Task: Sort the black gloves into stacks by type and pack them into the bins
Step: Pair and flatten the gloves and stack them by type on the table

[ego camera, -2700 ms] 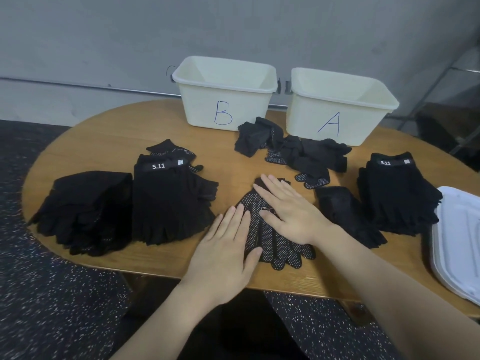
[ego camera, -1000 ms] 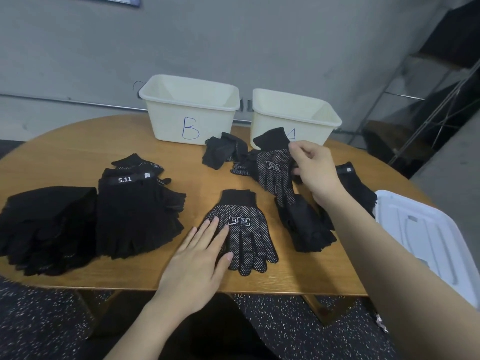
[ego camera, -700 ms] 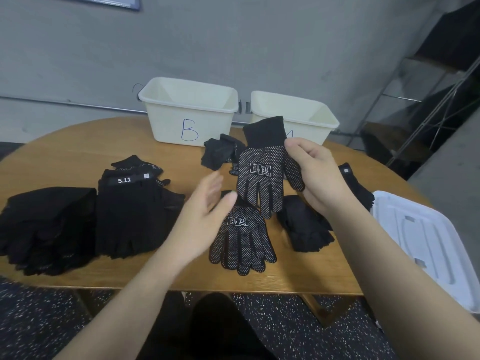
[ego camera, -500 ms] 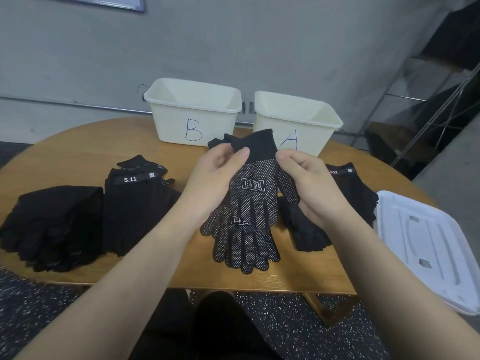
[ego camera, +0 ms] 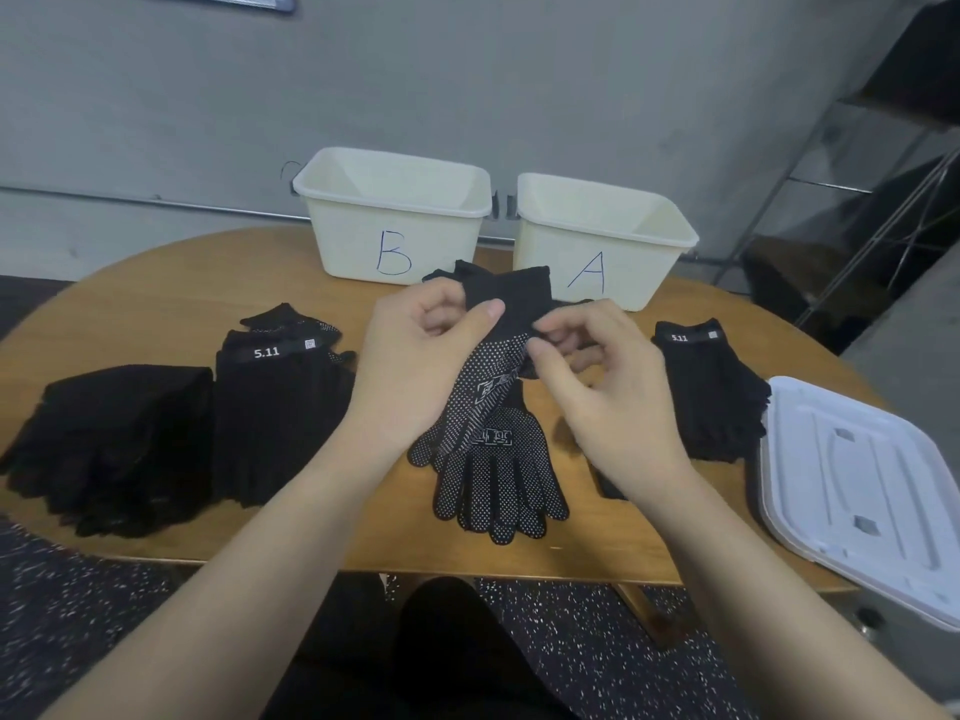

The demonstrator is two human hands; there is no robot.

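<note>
While left hand (ego camera: 415, 366) and right hand (ego camera: 608, 387) pinch dotted knit glove (ego camera: 493, 366), second dotted glove (ego camera: 498, 475) lies flat.

Matt black knit cloth gloves (ego camera: 498, 459), studded with small pale grip dots, lie on a smooth wooden tabletop (ego camera: 156, 314) before cream plastic bins (ego camera: 395, 220) and a semi-glossy white plastic lid (ego camera: 857, 491).
</note>
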